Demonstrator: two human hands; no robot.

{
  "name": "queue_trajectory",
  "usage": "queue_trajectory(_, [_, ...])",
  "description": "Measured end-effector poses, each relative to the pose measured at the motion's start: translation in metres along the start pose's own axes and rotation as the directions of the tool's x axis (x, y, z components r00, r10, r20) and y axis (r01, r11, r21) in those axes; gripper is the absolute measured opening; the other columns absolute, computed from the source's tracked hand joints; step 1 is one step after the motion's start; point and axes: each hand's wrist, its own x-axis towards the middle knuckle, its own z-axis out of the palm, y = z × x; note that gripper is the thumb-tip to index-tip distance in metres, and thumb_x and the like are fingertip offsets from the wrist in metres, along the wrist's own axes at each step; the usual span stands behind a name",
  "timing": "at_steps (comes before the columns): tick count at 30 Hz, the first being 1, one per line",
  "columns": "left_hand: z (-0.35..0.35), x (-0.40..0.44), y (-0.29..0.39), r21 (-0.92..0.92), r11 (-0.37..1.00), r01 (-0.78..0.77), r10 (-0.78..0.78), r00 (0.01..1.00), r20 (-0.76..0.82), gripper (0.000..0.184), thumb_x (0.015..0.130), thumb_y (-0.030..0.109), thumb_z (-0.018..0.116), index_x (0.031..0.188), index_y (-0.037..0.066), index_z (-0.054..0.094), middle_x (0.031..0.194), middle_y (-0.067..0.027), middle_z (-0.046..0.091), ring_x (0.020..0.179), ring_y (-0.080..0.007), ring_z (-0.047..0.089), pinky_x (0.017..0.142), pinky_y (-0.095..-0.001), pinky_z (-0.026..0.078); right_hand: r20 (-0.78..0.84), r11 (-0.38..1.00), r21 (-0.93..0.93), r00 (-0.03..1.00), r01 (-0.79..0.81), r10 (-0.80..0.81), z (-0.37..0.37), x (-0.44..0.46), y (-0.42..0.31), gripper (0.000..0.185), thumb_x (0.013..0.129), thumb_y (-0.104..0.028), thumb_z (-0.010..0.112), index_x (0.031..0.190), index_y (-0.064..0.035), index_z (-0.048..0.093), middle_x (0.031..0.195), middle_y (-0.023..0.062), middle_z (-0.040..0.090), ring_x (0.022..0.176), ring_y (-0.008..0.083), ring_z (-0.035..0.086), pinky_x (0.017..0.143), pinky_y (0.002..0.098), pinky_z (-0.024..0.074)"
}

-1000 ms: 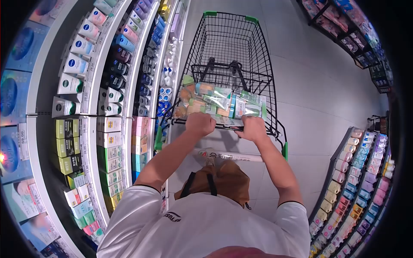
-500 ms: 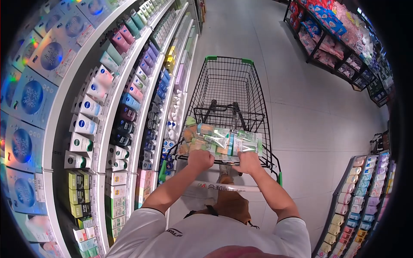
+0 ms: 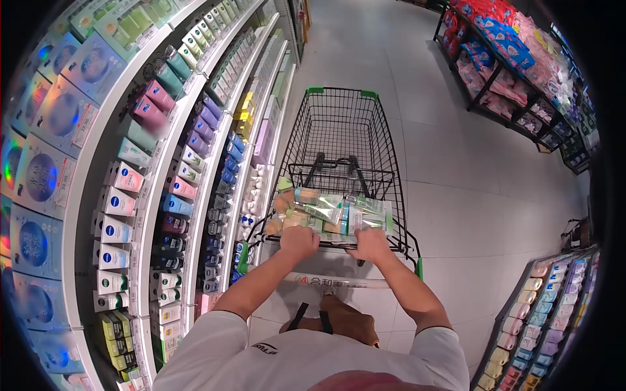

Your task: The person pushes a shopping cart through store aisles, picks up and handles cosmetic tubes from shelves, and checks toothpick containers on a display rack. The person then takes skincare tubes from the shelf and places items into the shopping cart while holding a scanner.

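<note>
The left hand (image 3: 299,242) and right hand (image 3: 372,244) are curling their fingers closed around the back edge of the cart (image 3: 370,94). Packs (image 3: 329,212) are already lying inside, just past both hands. What is left isn't showing.

The cart (image 3: 336,130) is black wire with green corners, standing upright and stretching toward the far side, its pale handle (image 3: 345,282) crosswise at the near end. Packs (image 3: 334,212), green, white and tan, lie jumbled inside, near the handle.
</note>
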Motion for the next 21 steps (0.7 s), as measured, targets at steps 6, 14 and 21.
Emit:
queue_trajectory(6, [-0.002, 0.057, 0.009, -0.017, 0.999, 0.036, -0.036, 0.999, -0.004, 0.040, 0.090, 0.034, 0.058, 0.074, 0.004, 0.079, 0.076, -0.0230, 0.074, 0.074, -0.0410, 0.074, 0.076, -0.0506, 0.060, 0.003, 0.999, 0.036, 1.000, 0.000, 0.000, -0.020, 0.044, 0.040, 0.062, 0.078, -0.058, 0.080, 0.098, 0.0009, 0.074, 0.084, 0.0204, 0.075, 0.084, 0.0378, 0.075, 0.078, 0.0478, 0.0609])
queue_trajectory(14, [-0.008, 0.124, 0.008, -0.030, 0.998, 0.047, -0.048, 0.999, -0.019, 0.038, 0.088, 0.033, 0.057, 0.077, 0.006, 0.080, 0.077, -0.0236, 0.073, 0.072, -0.0419, 0.073, 0.074, -0.0513, 0.060, -0.004, 0.998, 0.051, 1.000, 0.029, -0.029, -0.036, 0.099, 0.082, 0.062, 0.078, -0.057, 0.080, 0.097, 0.0024, 0.074, 0.078, 0.0213, 0.073, 0.078, 0.0387, 0.074, 0.074, 0.0483, 0.0600])
queue_trajectory(21, [-0.016, 0.188, -0.003, -0.020, 0.999, 0.047, -0.047, 0.999, 0.004, 0.038, 0.089, 0.033, 0.057, 0.078, 0.005, 0.080, 0.078, -0.0240, 0.074, 0.073, -0.0415, 0.073, 0.075, -0.0507, 0.060, -0.055, 1.000, 0.009, 0.998, 0.010, -0.009, -0.051, 0.152, 0.107, 0.066, 0.079, -0.059, 0.079, 0.103, 0.0024, 0.072, 0.077, 0.0187, 0.073, 0.076, 0.0378, 0.073, 0.072, 0.0480, 0.0596])
